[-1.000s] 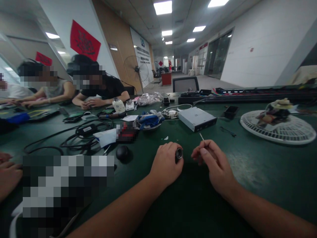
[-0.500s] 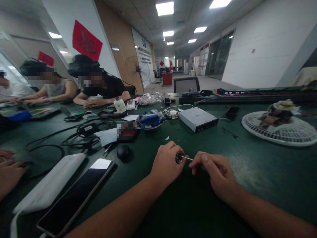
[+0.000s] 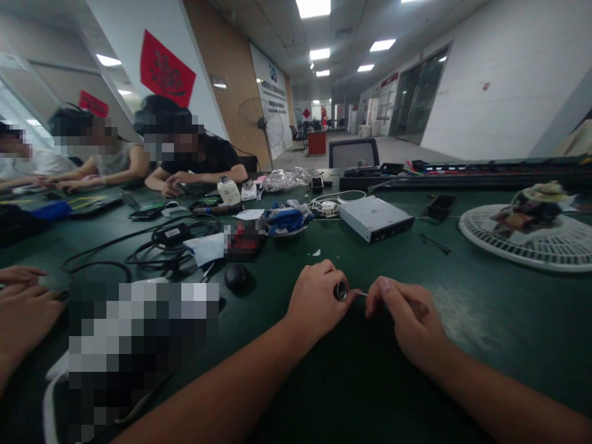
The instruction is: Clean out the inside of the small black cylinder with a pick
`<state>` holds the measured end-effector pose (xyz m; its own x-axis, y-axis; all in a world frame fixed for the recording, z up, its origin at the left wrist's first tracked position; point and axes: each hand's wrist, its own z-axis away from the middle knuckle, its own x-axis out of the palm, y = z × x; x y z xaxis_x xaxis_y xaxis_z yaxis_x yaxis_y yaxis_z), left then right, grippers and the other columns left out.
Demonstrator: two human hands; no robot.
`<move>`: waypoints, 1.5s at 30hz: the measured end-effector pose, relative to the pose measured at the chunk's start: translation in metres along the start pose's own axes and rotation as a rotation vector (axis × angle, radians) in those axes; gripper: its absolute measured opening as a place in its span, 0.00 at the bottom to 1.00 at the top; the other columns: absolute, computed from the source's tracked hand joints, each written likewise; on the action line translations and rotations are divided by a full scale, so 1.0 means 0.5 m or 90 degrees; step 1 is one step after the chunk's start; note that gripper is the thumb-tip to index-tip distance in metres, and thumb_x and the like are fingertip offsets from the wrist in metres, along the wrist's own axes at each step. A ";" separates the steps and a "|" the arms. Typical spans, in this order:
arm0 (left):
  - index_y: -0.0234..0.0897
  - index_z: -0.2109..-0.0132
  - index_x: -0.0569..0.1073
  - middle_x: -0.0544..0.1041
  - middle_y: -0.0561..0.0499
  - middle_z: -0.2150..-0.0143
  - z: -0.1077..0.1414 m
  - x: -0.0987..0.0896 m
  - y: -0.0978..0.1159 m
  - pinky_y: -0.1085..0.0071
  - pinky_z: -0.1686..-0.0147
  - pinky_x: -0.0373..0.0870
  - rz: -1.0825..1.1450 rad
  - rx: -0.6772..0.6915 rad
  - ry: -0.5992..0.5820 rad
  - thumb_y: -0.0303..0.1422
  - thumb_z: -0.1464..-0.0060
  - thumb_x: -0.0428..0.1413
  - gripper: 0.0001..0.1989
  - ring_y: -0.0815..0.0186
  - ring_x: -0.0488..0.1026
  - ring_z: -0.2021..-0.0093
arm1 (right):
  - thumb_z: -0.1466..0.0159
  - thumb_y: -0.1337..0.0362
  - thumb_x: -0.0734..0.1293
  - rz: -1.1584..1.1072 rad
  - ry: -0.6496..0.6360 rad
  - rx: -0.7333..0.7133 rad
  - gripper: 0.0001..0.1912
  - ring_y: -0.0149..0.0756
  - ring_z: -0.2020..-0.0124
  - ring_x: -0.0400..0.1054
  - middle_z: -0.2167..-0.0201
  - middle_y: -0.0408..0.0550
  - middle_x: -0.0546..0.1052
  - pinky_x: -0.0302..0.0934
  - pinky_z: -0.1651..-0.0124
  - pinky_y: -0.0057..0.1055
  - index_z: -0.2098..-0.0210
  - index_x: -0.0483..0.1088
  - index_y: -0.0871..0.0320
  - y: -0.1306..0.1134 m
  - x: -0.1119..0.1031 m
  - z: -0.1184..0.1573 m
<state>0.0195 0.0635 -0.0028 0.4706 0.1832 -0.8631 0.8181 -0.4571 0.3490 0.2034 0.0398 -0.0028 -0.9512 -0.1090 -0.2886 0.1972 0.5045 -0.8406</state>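
Note:
In my left hand [image 3: 315, 302] sits a small dark cylindrical part [image 3: 340, 290], its round metal-rimmed end facing me to the right. The fingers are wrapped round it, so most of its body is hidden. My right hand [image 3: 409, 311] grips a screwdriver with a thin metal shaft [image 3: 361, 293]; its brownish handle lies mostly inside the palm. The shaft points left, its tip by my left thumb and fingertips, just beside the part's round end. Both hands are held over the dark green table [image 3: 370, 394].
Ahead lie a silver disc drive [image 3: 377, 217], a bowl with blue cloth [image 3: 287, 222] and a white cable [image 3: 328, 207]. A white fan grille [image 3: 531, 237] rests at right. Left are a black mouse [image 3: 236, 277], cables [image 3: 157, 246] and another person's hands [image 3: 28, 302]. Several people sit beyond.
The screwdriver's tip has moved out of the part's round opening to beside my left fingertips. The part has turned slightly. The whole view has shifted a little.

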 end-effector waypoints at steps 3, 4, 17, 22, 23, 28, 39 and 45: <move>0.40 0.67 0.77 0.74 0.51 0.63 0.000 0.000 0.001 0.62 0.61 0.65 -0.012 -0.002 -0.013 0.40 0.45 0.63 0.09 0.61 0.71 0.61 | 0.25 0.59 0.54 -0.024 -0.071 -0.009 0.27 0.34 0.77 0.65 0.81 0.42 0.68 0.59 0.67 0.34 0.79 0.68 0.55 -0.004 -0.002 -0.001; 0.40 0.67 0.77 0.74 0.51 0.63 0.000 -0.001 0.001 0.62 0.61 0.65 -0.014 0.003 -0.019 0.40 0.45 0.63 0.09 0.61 0.71 0.61 | 0.25 0.59 0.54 -0.042 -0.087 -0.016 0.27 0.35 0.76 0.66 0.80 0.42 0.69 0.60 0.65 0.35 0.79 0.68 0.55 -0.006 -0.003 -0.002; 0.40 0.64 0.78 0.74 0.50 0.61 0.004 -0.002 0.005 0.63 0.60 0.64 -0.050 0.063 -0.039 0.37 0.45 0.63 0.06 0.61 0.70 0.60 | 0.27 0.59 0.55 -0.005 -0.082 0.000 0.26 0.32 0.81 0.63 0.85 0.41 0.68 0.56 0.72 0.32 0.81 0.66 0.56 -0.002 -0.007 -0.001; 0.39 0.65 0.77 0.73 0.51 0.61 0.005 -0.003 0.008 0.63 0.61 0.64 -0.043 0.074 -0.027 0.37 0.44 0.63 0.06 0.62 0.70 0.62 | 0.27 0.59 0.55 -0.083 -0.066 0.047 0.28 0.32 0.83 0.63 0.87 0.41 0.67 0.56 0.74 0.32 0.83 0.66 0.55 0.009 -0.005 0.000; 0.39 0.65 0.77 0.73 0.51 0.62 0.005 -0.004 0.010 0.64 0.61 0.64 -0.042 0.071 -0.024 0.37 0.44 0.63 0.07 0.62 0.69 0.62 | 0.27 0.59 0.56 -0.109 -0.065 0.052 0.29 0.32 0.84 0.62 0.88 0.40 0.66 0.56 0.74 0.32 0.83 0.65 0.55 0.012 -0.004 0.001; 0.39 0.64 0.76 0.74 0.51 0.61 0.006 -0.004 0.012 0.64 0.62 0.64 -0.030 0.071 -0.008 0.38 0.44 0.63 0.07 0.63 0.69 0.64 | 0.27 0.60 0.57 -0.208 -0.066 0.041 0.28 0.33 0.83 0.64 0.89 0.39 0.65 0.62 0.68 0.34 0.83 0.65 0.55 0.017 -0.003 0.003; 0.40 0.64 0.77 0.74 0.51 0.61 0.003 -0.002 0.004 0.64 0.63 0.64 -0.044 0.046 0.002 0.37 0.43 0.62 0.06 0.63 0.69 0.64 | 0.26 0.60 0.56 0.000 -0.022 -0.044 0.24 0.33 0.77 0.67 0.79 0.44 0.73 0.58 0.71 0.33 0.76 0.70 0.57 -0.002 0.003 0.012; 0.40 0.64 0.76 0.73 0.51 0.61 0.007 0.003 0.005 0.64 0.62 0.64 -0.071 0.082 -0.004 0.36 0.43 0.62 0.05 0.63 0.68 0.63 | 0.26 0.62 0.56 -0.017 -0.044 -0.038 0.27 0.30 0.83 0.63 0.87 0.40 0.66 0.56 0.75 0.30 0.82 0.64 0.56 -0.001 0.004 0.010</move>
<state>0.0212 0.0594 -0.0046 0.3761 0.2334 -0.8967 0.8160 -0.5419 0.2012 0.2026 0.0350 -0.0053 -0.9369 -0.1810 -0.2993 0.1558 0.5500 -0.8205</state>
